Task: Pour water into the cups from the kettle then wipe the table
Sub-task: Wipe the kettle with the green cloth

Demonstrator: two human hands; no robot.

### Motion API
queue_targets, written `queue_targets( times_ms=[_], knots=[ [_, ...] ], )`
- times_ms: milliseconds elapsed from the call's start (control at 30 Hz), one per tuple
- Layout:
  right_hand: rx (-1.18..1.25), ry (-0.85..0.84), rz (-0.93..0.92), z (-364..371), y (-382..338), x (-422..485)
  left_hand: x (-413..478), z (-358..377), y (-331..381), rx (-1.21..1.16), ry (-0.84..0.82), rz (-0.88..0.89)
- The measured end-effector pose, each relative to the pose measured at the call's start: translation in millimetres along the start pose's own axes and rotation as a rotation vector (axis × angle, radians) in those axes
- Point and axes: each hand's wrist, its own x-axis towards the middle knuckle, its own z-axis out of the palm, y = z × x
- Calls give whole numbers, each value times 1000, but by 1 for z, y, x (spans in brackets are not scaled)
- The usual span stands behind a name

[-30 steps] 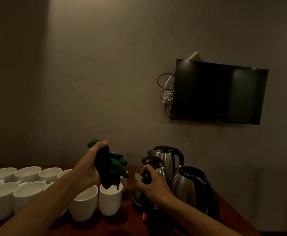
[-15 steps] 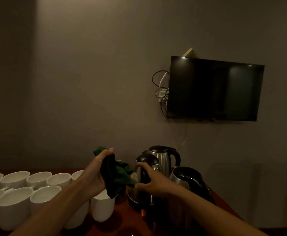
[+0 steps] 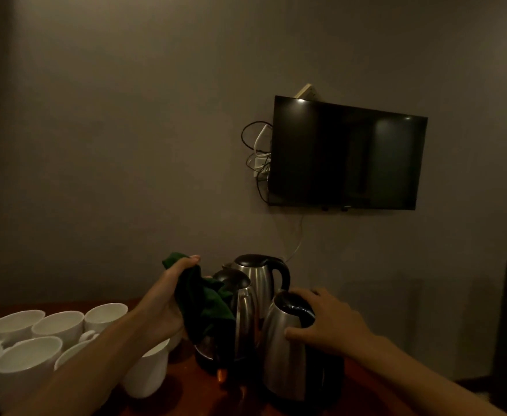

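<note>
The right hand (image 3: 327, 322) is cupped over the black lid of the near kettle (image 3: 285, 352), fingers curled across the top and thumb laid on the steel side, so it is grasping that kettle at its crown rather than by the handle, which the palm hides. Half a second ago this hand was on the middle kettle (image 3: 241, 304); it has left that one standing upright and crossed to the one closest to the table's front edge at the right end.

The left hand (image 3: 171, 298) is clenched round a bunched green cloth (image 3: 207, 307), held in the air just beside the middle kettle and above the cup nearest it. It has stayed raised there throughout the last second.

A far kettle (image 3: 259, 276) stands behind the other two, toward the back edge. The white cups (image 3: 57, 325) are packed in rows over the left part of the table (image 3: 186, 391); the light is too dim to tell whether they hold water.

The switch of kettles suggests either that pouring goes on from a fresh kettle or that it is being shifted so the cloth can reach the wood. Wiping has not yet begun.

A dark television (image 3: 345, 157) hangs on the wall above, with cables (image 3: 256, 154) at its left side.
</note>
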Motion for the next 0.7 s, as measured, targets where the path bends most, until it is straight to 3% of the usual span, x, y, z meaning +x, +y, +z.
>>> queue_targets(
  times_ms=[433,700],
  knots=[
    [102,39,57,17,9,48,19,21,-5,-50,-73,-26],
    [89,64,103,25,11,65,27,20,-18,40,-96,-23]
  ],
)
